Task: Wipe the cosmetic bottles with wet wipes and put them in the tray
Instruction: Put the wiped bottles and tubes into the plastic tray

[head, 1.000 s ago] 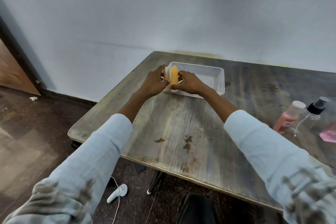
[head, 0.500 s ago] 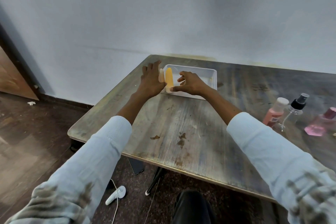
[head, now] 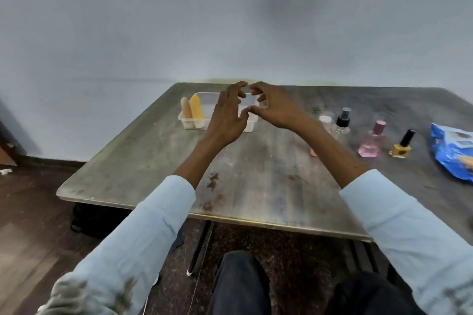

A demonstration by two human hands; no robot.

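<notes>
1. We see dim, even, cool light with no glare.
2. Motion blur softens both hands and the clear plastic tray (head: 190, 126).
3. A dark smudge marks the pale grey wall (head: 289, 0); wide-angle bending curves the edges.

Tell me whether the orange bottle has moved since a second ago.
Yes. The orange bottle went from the hands at the tray's near-left rim down into the tray, standing at its left end beside the peach bottle.

Hands (head: 252, 107) hide the tray's (head: 186, 120) right half; wipes pack (head: 453, 151) cut off at right edge
</notes>
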